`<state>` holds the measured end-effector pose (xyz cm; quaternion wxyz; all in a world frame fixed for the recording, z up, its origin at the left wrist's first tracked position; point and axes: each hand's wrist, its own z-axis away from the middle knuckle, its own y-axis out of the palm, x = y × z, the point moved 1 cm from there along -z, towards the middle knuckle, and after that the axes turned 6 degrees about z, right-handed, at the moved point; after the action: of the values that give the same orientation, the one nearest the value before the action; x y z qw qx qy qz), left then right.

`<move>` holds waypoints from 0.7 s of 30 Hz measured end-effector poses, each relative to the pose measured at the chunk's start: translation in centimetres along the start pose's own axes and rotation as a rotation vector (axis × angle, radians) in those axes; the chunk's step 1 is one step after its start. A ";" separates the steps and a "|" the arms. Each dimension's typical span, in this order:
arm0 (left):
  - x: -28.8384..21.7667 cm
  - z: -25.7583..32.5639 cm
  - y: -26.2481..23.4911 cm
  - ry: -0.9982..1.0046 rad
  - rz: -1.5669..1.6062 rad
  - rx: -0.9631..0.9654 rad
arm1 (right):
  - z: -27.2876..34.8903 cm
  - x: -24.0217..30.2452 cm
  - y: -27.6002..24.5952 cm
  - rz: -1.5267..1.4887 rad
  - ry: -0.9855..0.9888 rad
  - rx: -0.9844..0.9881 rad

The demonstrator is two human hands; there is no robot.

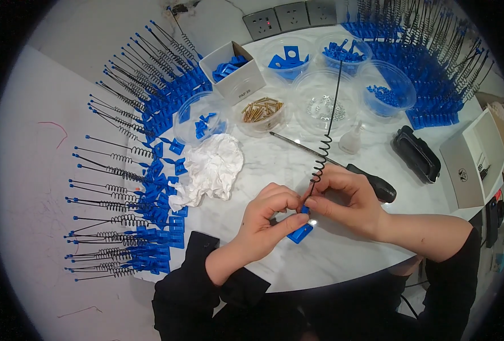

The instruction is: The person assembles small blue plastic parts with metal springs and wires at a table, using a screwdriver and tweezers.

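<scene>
Near the front of the table, my left hand (pixel 266 220) is closed, thumb and fingers pinching a flat blue plastic piece (pixel 300 234). The fingers of my right hand (pixel 357 204) pinch the lower end of a black coiled wire (pixel 320 165) where it meets the blue piece. Above the coil the wire runs straight, tilting up and away. My fingertips hide the exact joint between the two. Behind my right hand lies a screwdriver (pixel 379 184) with a black handle and a long shaft.
Plastic tubs hold brass pins (pixel 261 113), clear small parts (pixel 324 108) and blue parts (pixel 388 96). A white box (pixel 235 77) contains blue pieces. Crumpled white tissue (pixel 209 170) lies at left. Rows of blue-based coiled wires (pixel 155 227) line the left edge; more (pixel 433 85) stand back right.
</scene>
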<state>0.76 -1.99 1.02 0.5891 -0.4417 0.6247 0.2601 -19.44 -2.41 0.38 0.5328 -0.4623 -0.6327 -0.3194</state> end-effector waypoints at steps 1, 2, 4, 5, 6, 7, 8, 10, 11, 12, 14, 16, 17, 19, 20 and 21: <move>0.0 0.0 0.0 -0.004 0.000 -0.003 | 0.0 -0.1 0.0 -0.002 0.000 0.002; 0.0 0.1 -0.1 -0.005 -0.001 -0.005 | -0.1 -0.1 0.1 -0.003 0.006 0.006; -0.1 0.1 0.0 -0.020 0.009 -0.010 | -0.1 -0.1 0.1 -0.004 0.011 0.010; -0.1 0.1 0.0 -0.020 0.008 -0.011 | -0.1 -0.1 0.1 -0.007 0.005 0.011; -0.1 0.2 0.0 -0.015 0.008 -0.013 | -0.1 -0.1 0.1 -0.010 -0.001 0.011; 0.0 0.1 0.0 -0.009 0.011 -0.012 | -0.1 -0.1 0.1 -0.009 0.000 0.010; 0.0 0.1 0.0 -0.009 0.012 -0.011 | -0.1 -0.1 0.1 -0.002 -0.005 0.011; 0.0 0.1 0.0 -0.002 0.006 -0.010 | -0.1 -0.2 0.1 0.004 -0.009 0.012; 0.0 0.1 0.0 -0.002 0.006 -0.011 | -0.1 -0.2 0.1 0.009 -0.016 0.009; 0.0 0.1 0.0 -0.011 0.007 -0.011 | -0.1 -0.2 0.1 0.013 -0.022 0.007; -0.1 0.1 -0.1 -0.019 0.007 -0.012 | -0.1 -0.1 0.1 0.013 -0.022 0.009; 0.0 0.1 0.0 -0.015 0.005 -0.014 | -0.1 0.0 0.1 0.014 -0.021 0.009; -0.1 0.1 0.0 -0.014 0.006 -0.013 | -0.1 0.1 0.1 0.006 -0.007 0.008; -0.1 0.1 0.1 -0.011 0.014 -0.017 | 0.0 0.1 0.1 -0.003 0.006 0.007; -0.1 0.1 0.1 -0.012 0.015 -0.017 | 0.0 0.1 0.1 -0.004 0.002 0.008; -0.1 0.1 0.1 -0.012 0.015 -0.015 | -0.1 0.0 0.1 -0.004 -0.001 0.010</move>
<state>0.74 -1.89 1.11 0.5876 -0.4401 0.6222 0.2718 -19.36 -2.43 0.42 0.5339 -0.4586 -0.6356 -0.3172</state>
